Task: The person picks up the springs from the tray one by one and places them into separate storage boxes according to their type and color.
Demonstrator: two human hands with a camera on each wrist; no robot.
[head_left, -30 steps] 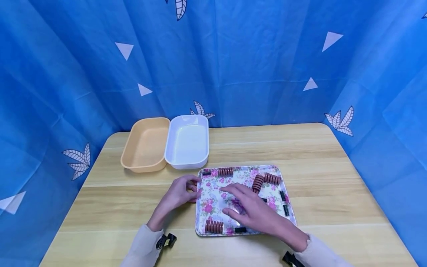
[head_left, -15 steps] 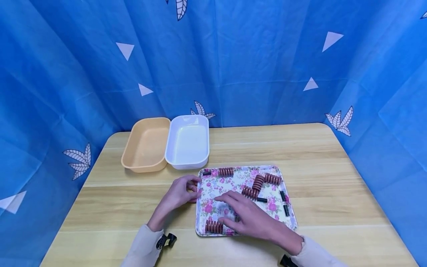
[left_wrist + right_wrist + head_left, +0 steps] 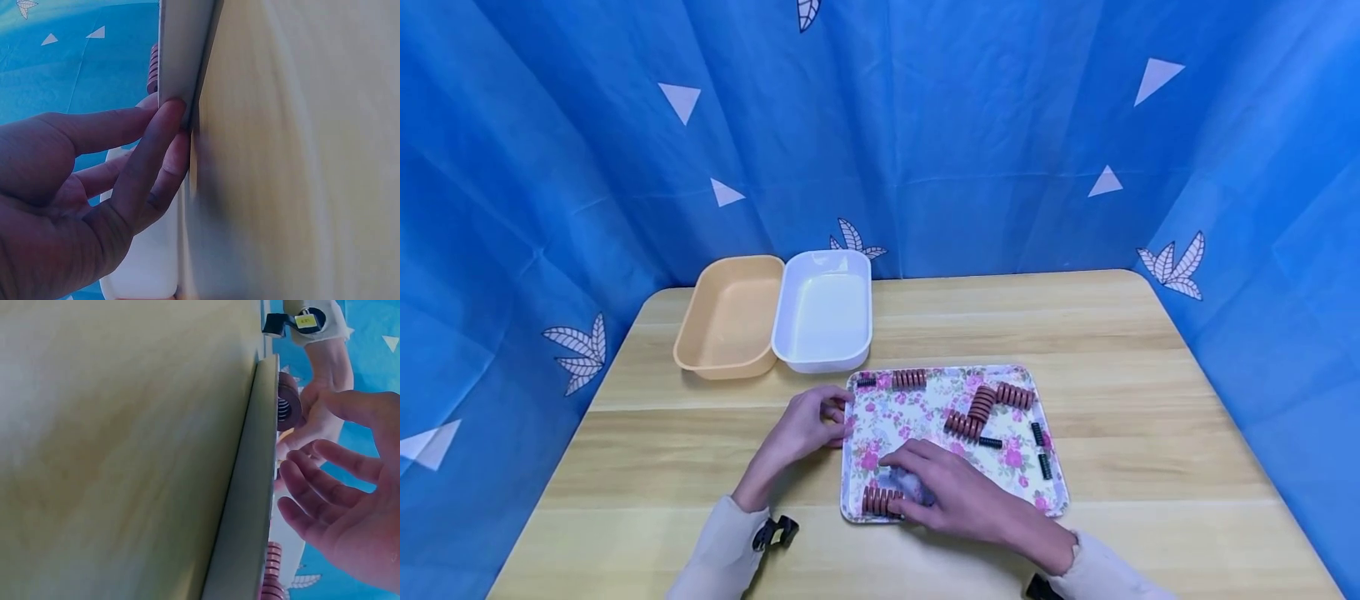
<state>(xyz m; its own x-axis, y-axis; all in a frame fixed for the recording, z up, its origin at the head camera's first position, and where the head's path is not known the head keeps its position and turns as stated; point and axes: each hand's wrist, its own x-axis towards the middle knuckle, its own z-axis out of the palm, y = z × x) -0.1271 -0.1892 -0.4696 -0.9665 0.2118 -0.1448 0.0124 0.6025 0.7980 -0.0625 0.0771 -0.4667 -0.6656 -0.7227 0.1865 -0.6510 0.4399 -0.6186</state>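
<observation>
A flowered tray (image 3: 883, 417) lies on the table, bearing several brown coil springs and smaller black ones. My left hand (image 3: 803, 427) pinches its left rim; the left wrist view shows the fingers (image 3: 164, 134) on the tray's edge. Over the front left part of the tray, my right hand (image 3: 951, 492) is loosely bent, its thumb by a brown spring (image 3: 882, 501). In the right wrist view a gap separates this brown spring (image 3: 289, 406) from the right hand (image 3: 350, 494), which holds nothing. The right hand hides part of the tray's front.
Behind the tray, to the left, an orange bin (image 3: 730, 317) and a white bin (image 3: 823, 312) stand side by side. More brown springs (image 3: 982, 403) lie at the tray's middle right, with black springs (image 3: 1045, 466) along its right side. A blue curtain (image 3: 1000, 150) encloses the table.
My right hand has moved left and toward me across the tray, to the front left brown spring, uncovering springs at the middle right. The left hand keeps its hold on the rim. The head view has tilted slightly.
</observation>
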